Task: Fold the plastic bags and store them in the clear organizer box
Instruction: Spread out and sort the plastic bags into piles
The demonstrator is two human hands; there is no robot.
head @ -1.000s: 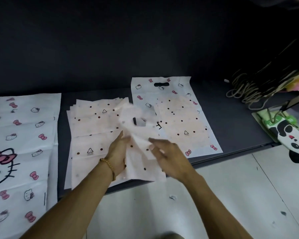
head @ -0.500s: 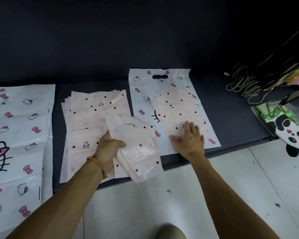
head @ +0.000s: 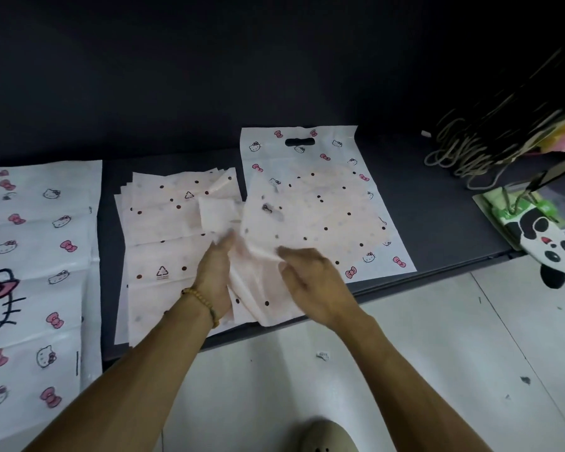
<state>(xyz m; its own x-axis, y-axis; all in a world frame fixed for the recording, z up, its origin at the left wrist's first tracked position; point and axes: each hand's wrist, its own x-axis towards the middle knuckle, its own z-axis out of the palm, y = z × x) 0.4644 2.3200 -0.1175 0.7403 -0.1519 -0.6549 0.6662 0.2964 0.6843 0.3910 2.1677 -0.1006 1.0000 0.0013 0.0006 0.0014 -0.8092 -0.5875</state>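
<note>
A pale pink dotted plastic bag [head: 268, 256] hangs crumpled between my hands over the front edge of the dark mat [head: 437, 203]. My left hand [head: 214, 275], with a bead bracelet at the wrist, grips its left side. My right hand [head: 310, 282] holds its lower right part, fingers curled onto the plastic. The bag's top reaches over a pile of dotted bags [head: 333, 207] lying on a white cat-print bag [head: 327, 148]. A second stack of dotted bags [head: 163, 230] lies to the left. No clear organizer box is in view.
Large white cat-print bags [head: 33, 256] cover the far left. At the right stand paper bags with rope handles [head: 470, 151] and a panda-print bag [head: 545, 243]. Pale floor tiles [head: 437, 353] with small scraps lie in front. A shoe tip [head: 323, 438] shows at the bottom.
My right hand left the right-hand pile and came back to the dotted bag. The bag swung from the left stack toward the right pile and now sits between both hands.
</note>
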